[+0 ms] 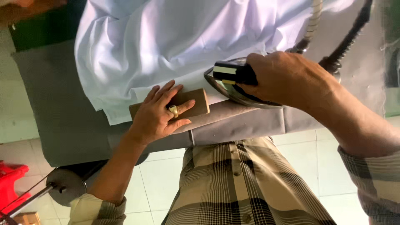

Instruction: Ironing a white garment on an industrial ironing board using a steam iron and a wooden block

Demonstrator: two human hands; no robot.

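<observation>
A white garment (166, 41) lies spread over a grey padded ironing board (54, 104). My left hand (160, 114), with a ring on one finger, presses flat on a brown wooden block (196, 102) that rests on the garment's near edge. My right hand (287, 79) grips the black handle of a shiny metal iron (233, 89), which sits on the cloth just right of the block. The iron's hose and black cord (346, 37) run up to the far right.
The board's near edge (237, 125) is against my checked shirt. Below left are a round metal stand base (64, 185) and a red plastic object (10, 183) on the pale tiled floor. A dark green surface (41, 25) lies beyond the board.
</observation>
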